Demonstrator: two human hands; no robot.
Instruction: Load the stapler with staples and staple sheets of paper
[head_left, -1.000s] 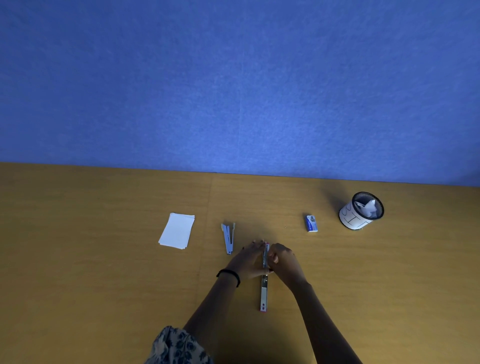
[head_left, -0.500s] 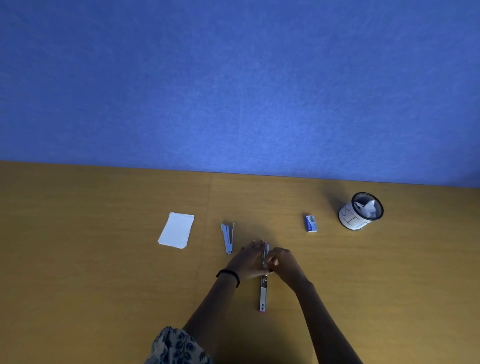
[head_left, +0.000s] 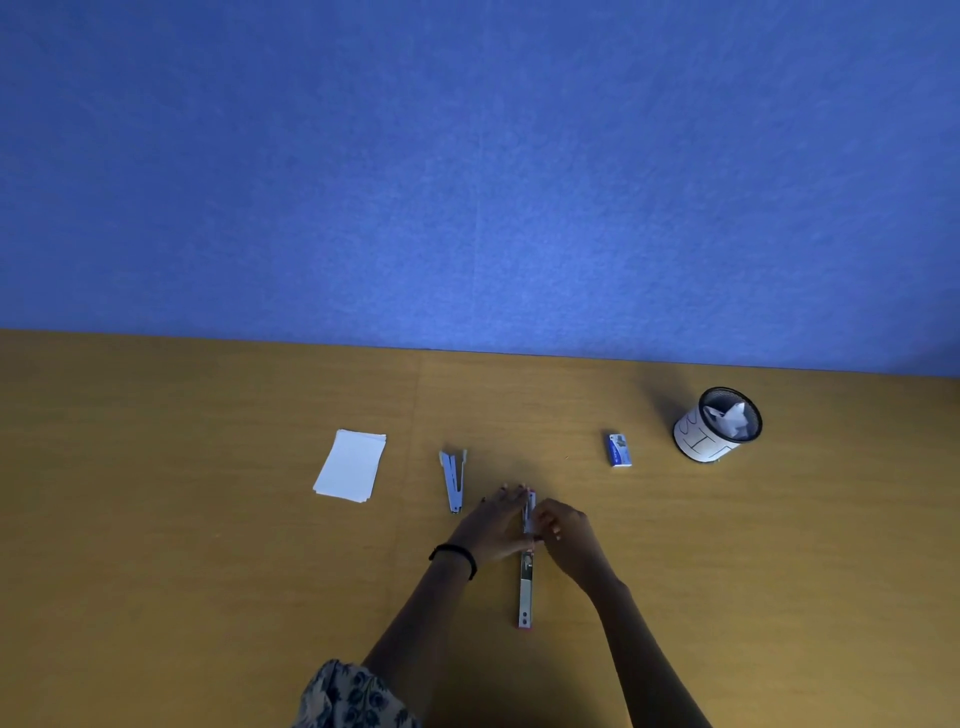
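A red stapler (head_left: 525, 587) lies unfolded flat on the wooden table (head_left: 208, 545), its long axis running toward me. My left hand (head_left: 493, 525) grips its far half from the left. My right hand (head_left: 563, 530) pinches at the same far half from the right, fingers curled over the staple channel. Whether staples sit in the channel is hidden by my fingers. A small blue staple box (head_left: 619, 450) lies to the right. A stack of white paper sheets (head_left: 350, 465) lies to the left.
A grey-blue staple remover (head_left: 453, 479) lies between the paper and my left hand. A black mesh cup (head_left: 719, 423) with a white label and crumpled paper inside stands at the far right. A blue wall (head_left: 467, 182) rises behind the table.
Both hands stay on the far half of the stapler. My right hand's fingers have shifted slightly along the channel. Nothing else has moved.
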